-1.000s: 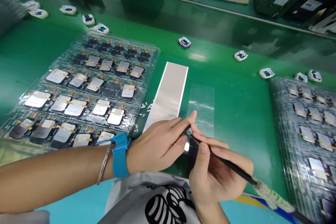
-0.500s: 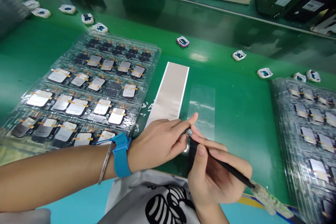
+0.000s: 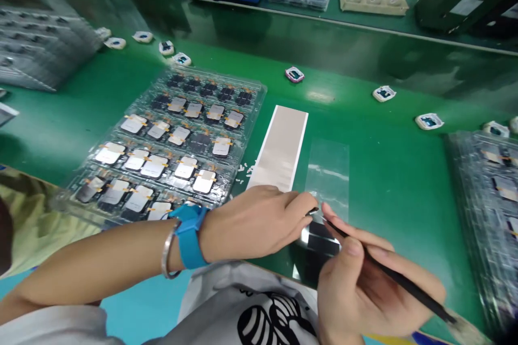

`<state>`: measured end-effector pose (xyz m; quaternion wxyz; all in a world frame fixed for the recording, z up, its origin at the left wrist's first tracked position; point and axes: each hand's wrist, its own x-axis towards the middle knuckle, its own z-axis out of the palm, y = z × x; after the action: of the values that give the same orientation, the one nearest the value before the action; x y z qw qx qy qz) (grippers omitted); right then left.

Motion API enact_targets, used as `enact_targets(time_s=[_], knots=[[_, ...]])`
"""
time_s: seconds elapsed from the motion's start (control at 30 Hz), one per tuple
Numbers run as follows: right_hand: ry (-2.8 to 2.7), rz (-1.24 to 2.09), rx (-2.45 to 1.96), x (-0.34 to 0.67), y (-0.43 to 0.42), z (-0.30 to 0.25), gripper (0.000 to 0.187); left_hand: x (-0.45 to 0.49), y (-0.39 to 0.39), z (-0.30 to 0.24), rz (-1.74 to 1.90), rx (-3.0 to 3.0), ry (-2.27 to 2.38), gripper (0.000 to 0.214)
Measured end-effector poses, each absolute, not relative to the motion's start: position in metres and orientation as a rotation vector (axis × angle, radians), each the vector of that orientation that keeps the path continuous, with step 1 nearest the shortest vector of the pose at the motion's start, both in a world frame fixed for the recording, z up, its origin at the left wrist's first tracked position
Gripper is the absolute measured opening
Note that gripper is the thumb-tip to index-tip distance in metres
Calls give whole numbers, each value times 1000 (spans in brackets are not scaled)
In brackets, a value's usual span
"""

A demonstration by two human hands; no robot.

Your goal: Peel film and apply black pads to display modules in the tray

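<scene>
Pinching a small dark piece (image 3: 313,211), the left hand (image 3: 259,221) could be jabbed should the slim black tool (image 3: 404,282) gripped by the right hand (image 3: 376,291) slip leftward

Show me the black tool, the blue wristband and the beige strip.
Black tool (image 3: 408,284), head view: on its shaft.
Blue wristband (image 3: 190,242), head view: on the band.
Beige strip (image 3: 280,148), head view: near its middle.

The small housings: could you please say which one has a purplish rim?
It's the housing beyond the far end of the beige strip; other housings look whitish.
</scene>
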<state>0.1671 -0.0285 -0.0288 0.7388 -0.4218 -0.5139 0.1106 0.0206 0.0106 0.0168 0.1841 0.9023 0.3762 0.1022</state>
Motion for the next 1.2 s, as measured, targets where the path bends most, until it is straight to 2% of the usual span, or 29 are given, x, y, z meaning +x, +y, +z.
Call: enact_targets(time_s=[0.1, 0.2, 0.3, 0.43, 0.6, 0.7, 0.83, 1.0, 1.13, 1.2], knots=[[-1102, 252, -987, 169, -28, -28, 31, -17, 25, 36, 202, 2640, 1414, 27], [-1123, 226, -964, 170, -27, -29, 34, -69, 47, 49, 151, 2416, 1790, 30], [-1113, 191, -901, 169, -26, -30, 35, -112, 67, 50, -72, 2153, 1708, 26], [-1105, 325, -867, 167, -29, -29, 35, -134, 76, 42, -203, 2048, 1713, 25], [-1110, 384, -868, 168, -33, -28, 37, -122, 72, 34, -48, 2264, 1853, 34], [-1112, 378, -873, 168, -33, -29, 36, -109, 73, 31, 48, 2360, 1652, 30], [-1078, 400, -859, 168, -34, -30, 35, -100, 79, 28, -16, 2309, 1498, 27], [-1154, 362, -848, 171, -33, -32, 37, -98, 85, 34, -103, 2331, 1354, 14], [-1145, 366, -847, 173, -34, -33, 37, -97, 93, 41, -189, 2215, 1421, 37], [-1143, 378, -842, 173, -34, -34, 37, -97, 99, 44, -254, 2228, 1393, 36]])
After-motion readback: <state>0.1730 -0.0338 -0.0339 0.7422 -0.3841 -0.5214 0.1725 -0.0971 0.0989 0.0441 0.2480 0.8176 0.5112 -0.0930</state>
